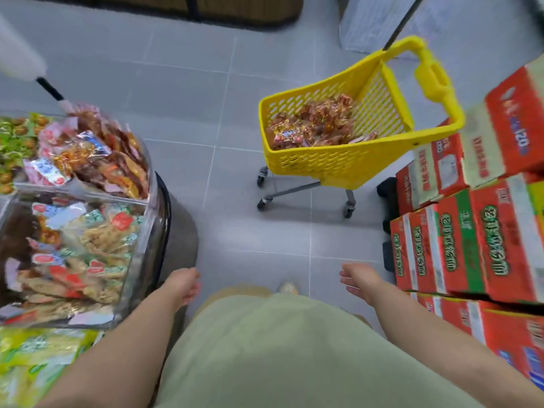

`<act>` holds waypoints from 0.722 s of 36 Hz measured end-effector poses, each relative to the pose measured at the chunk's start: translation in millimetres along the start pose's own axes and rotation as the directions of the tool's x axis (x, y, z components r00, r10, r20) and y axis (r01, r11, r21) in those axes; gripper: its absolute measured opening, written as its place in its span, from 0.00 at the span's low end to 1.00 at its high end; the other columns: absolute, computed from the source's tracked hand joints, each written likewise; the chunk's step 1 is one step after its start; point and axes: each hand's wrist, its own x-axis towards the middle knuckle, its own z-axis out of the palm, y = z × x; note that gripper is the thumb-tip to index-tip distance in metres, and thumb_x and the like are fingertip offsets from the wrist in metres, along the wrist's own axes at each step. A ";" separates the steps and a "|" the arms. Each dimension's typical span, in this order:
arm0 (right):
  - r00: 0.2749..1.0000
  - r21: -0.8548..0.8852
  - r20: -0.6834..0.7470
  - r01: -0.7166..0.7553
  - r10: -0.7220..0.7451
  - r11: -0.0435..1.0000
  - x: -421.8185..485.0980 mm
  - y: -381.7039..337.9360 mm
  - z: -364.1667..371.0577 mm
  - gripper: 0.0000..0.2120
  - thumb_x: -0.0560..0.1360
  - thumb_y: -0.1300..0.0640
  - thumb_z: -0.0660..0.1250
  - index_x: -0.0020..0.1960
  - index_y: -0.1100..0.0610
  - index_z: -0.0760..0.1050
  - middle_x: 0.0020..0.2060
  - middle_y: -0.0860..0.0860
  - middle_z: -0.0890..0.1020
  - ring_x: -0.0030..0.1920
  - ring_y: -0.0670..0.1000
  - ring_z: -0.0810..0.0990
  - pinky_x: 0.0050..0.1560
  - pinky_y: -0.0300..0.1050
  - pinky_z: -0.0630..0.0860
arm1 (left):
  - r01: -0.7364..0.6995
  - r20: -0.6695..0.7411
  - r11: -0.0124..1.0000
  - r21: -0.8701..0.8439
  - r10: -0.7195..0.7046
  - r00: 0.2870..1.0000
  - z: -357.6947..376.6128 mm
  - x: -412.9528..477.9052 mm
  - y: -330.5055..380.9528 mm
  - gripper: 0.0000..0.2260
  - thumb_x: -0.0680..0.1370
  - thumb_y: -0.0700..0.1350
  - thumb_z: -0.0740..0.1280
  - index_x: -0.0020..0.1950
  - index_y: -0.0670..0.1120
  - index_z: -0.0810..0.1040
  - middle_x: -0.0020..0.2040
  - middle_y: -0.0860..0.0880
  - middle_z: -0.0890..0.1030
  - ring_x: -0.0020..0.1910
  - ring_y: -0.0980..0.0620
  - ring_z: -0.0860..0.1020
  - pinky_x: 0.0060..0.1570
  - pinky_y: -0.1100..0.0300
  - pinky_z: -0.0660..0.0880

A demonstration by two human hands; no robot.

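We hold both hands low, fingers relaxed, gripping nothing. Our left hand (pixel 184 285) hangs just beside the corner of the clear snack bin (pixel 150 219), and our right hand (pixel 357 279) is near the stacked red cartons (pixel 471 245). The yellow shopping cart (pixel 338 166), holding snack packets (pixel 315 122), stands well ahead on the tiled floor (pixel 235 201).

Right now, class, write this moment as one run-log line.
left hand: open, empty, beside snack bin | right hand: open, empty, near cartons | yellow cart: ahead, untouched, holds snack packets
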 end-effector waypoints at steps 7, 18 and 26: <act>0.990 0.032 0.025 -0.136 0.136 0.990 18.2 -12.9 -31.2 0.06 0.77 0.60 0.59 0.42 0.55 0.69 0.35 0.50 0.74 0.34 0.47 0.73 0.46 0.44 0.72 | -0.052 0.033 0.997 0.057 0.050 0.998 54.1 -0.3 62.8 0.06 0.80 0.40 0.60 0.47 0.41 0.74 0.35 0.43 0.74 0.29 0.49 0.68 0.29 0.59 0.62; 0.983 0.081 0.058 -0.179 0.174 0.981 69.6 -95.6 -30.1 0.02 0.78 0.60 0.59 0.47 0.56 0.70 0.36 0.51 0.75 0.37 0.49 0.74 0.39 0.41 0.68 | 0.045 0.033 0.993 0.109 -0.049 0.998 46.4 49.6 168.1 0.07 0.80 0.41 0.60 0.55 0.40 0.73 0.39 0.42 0.75 0.30 0.48 0.69 0.30 0.60 0.65; 0.987 0.140 0.031 -0.162 0.159 0.977 98.0 -199.2 -13.3 0.15 0.78 0.61 0.60 0.64 0.62 0.70 0.42 0.54 0.78 0.44 0.53 0.78 0.48 0.45 0.72 | -0.024 0.103 0.978 0.205 0.003 0.995 51.4 82.8 294.0 0.05 0.80 0.39 0.60 0.44 0.41 0.71 0.35 0.43 0.72 0.30 0.47 0.69 0.34 0.58 0.67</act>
